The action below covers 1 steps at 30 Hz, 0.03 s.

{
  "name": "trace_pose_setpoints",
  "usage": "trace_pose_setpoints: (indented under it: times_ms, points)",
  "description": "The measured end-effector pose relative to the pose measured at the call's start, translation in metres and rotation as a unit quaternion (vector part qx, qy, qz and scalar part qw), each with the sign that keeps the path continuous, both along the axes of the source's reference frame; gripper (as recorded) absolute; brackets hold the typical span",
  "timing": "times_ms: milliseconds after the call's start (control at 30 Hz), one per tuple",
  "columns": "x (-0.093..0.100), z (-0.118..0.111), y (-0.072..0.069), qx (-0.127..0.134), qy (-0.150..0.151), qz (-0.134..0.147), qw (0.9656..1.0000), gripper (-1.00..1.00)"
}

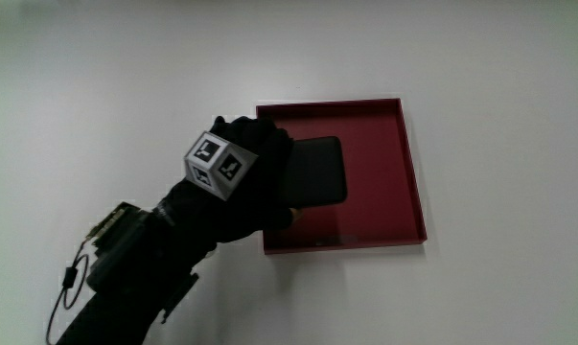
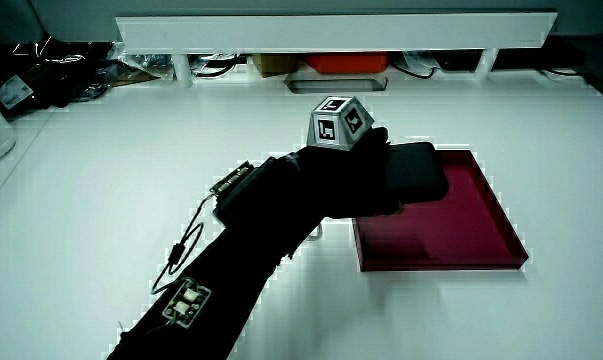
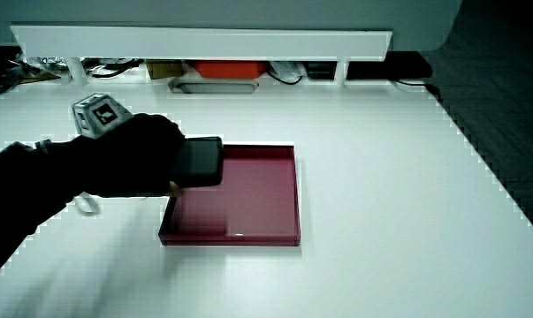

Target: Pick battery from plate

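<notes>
- Landmark: red plate [image 1: 404, 172], square, shallow, low-walled, resting flat on white table [image 1: 499, 77].
- Battery [image 1: 317, 172]: flat black slab with rounded corners, above the plate's floor at the wall nearest the forearm; in a side view [image 2: 416, 172] apparently raised clear of the floor and roughly level, though contact with the floor cannot be ruled out.
- Hand [image 1: 245, 182]: over the plate's wall on the forearm side, clamped on the battery's near end, covering roughly a third of the slab; the rest protrudes toward the plate's centre.
- Patterned cube [image 1: 219, 165]: on the back of the hand, facing upward.
- In a side view [image 3: 200, 162], battery projecting from the hand over the plate's interior; the rest of the plate bare.
- Handling judgement: rigid, no flex expected; dense for its bulk, so moderately heavy; smooth casing, likely slippery against glove fabric.
- Grasp judgement: end grip leaves most of the mass cantilevered; tendency to droop or rotate at the free end. Hold across the two long edges, closer to the middle, preferable.
- Risk judgement: free end striking the plate's wall during withdrawal; dropping to be avoided, as cells tolerate impact poorly.
- Low partition [image 2: 336, 30] at the table's edge, well apart from the plate; no bearing on the lift.
</notes>
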State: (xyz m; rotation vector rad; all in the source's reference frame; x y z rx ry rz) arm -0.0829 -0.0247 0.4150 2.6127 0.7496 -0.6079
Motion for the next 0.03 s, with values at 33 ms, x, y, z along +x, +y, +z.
trace_pose_setpoints:
  times_ms: [33]
  points:
    - [-0.0067,0.0087,-0.0001,-0.003,0.025,-0.007,0.9996,1.0]
